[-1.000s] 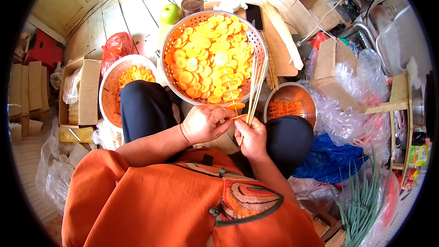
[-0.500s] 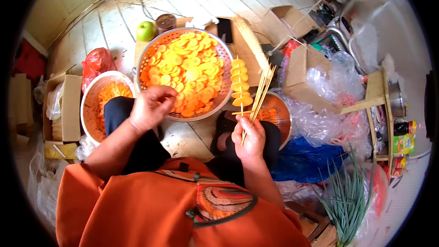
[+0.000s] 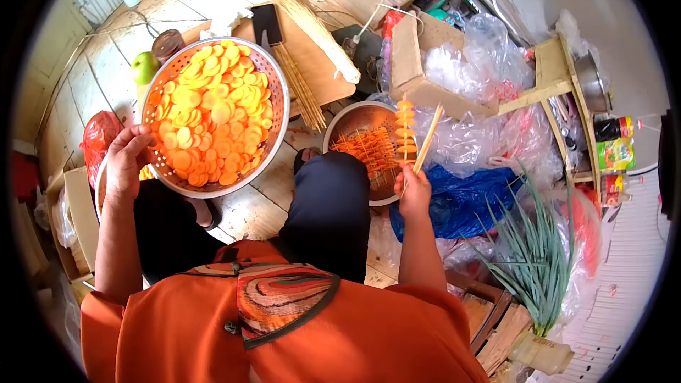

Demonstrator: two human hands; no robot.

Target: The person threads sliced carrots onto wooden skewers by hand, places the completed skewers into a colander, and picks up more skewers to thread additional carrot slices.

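Observation:
My left hand [image 3: 129,158] is at the left rim of a large metal colander [image 3: 278,135], thumb and fingers closed on its edge. Round orange carrot slices [image 3: 213,110] fill the colander. In my right hand [image 3: 415,190] is an upright skewer threaded with spaced carrot slices [image 3: 404,131], along with a few bare bamboo skewers [image 3: 428,138]. Just left of that hand, a second colander [image 3: 386,202] on the floor holds several filled carrot skewers [image 3: 365,149].
A wooden board [image 3: 319,71] carries a phone [image 3: 267,25], loose bamboo skewers [image 3: 301,89] and a longer pale bundle [image 3: 319,35]. A green apple [image 3: 145,68] and dark jar [image 3: 168,44] stand behind the colander. Spring onions [image 3: 535,276], plastic bags [image 3: 468,206] and a carton [image 3: 408,64] lie rightward.
The view has turned right. My left hand has gone from above the slices to the colander's rim, and the colander has shifted left, uncovering skewers on the board. My right hand has moved rightward.

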